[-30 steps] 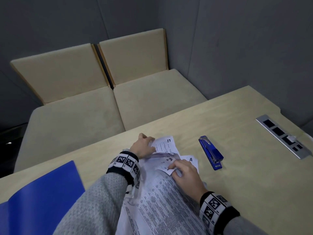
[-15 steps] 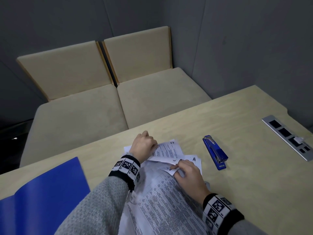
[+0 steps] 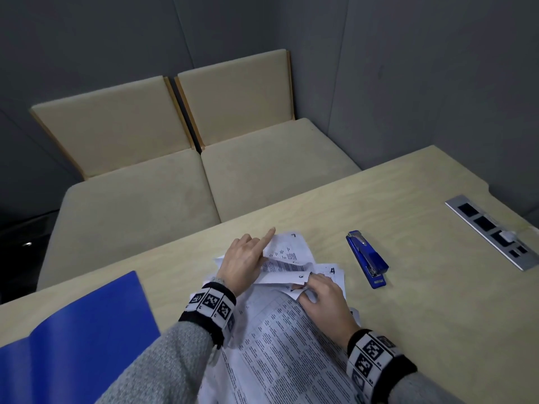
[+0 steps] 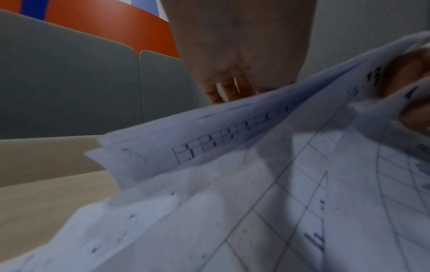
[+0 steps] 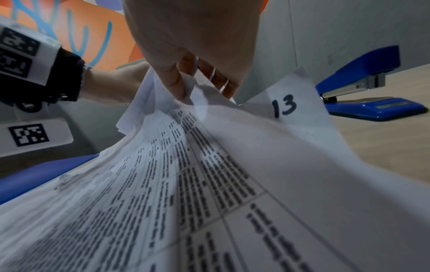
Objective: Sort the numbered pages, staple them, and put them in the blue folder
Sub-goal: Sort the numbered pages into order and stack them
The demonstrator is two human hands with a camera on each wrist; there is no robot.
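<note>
At the lower left of the head view the blue folder (image 3: 78, 333) lies open on the table (image 3: 437, 301), untouched and well apart from the stapler. Just right of it, in the middle of the frame, the pages (image 3: 280, 354) spread in a loose, rumpled fan — corners marked 7 and 4 show near the top of the pile, and the right wrist view shows a corner marked 13.

The left hand (image 3: 243, 265) rests on the upper part of the pile with the forefinger stretched out toward the far edge; the other fingers are curled over a lifted sheet, though whether they truly pinch it I cannot tell. The right hand (image 3: 323, 298) pinches the turned-up corners of a few sheets between thumb and fingertips.

Further right, the blue stapler (image 3: 368, 262) lies on the table, near the pages but not touching them — nobody holds it.

By my judgement the sorting step is in hand and far from done: the numbers in sight are out of order. The next move calls for reading each corner number, drawing sheets out one at a time without creasing them further, and squaring the stack before the stapler is reached for.
</note>
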